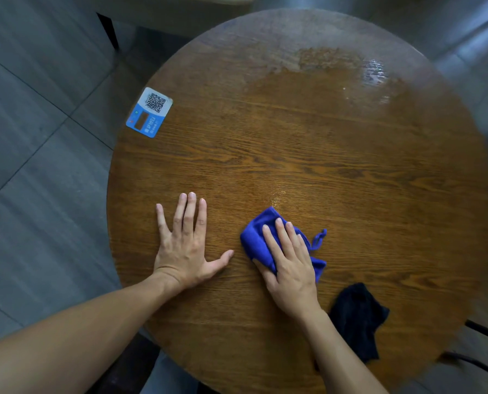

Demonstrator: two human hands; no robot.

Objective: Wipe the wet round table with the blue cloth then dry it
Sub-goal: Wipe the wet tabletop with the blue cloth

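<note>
The round wooden table fills the view, with a wet glossy patch at its far right. A bunched blue cloth lies on the near middle of the top. My right hand presses flat on the blue cloth, fingers pointing away from me and thumb curled at its near edge. My left hand rests palm down on the bare wood to the left of the cloth, fingers spread, holding nothing.
A dark cloth lies crumpled near the table's front right edge, close to my right forearm. A blue and white QR code sticker sits at the left rim. Grey tiled floor surrounds the table; dark chair parts show at the right.
</note>
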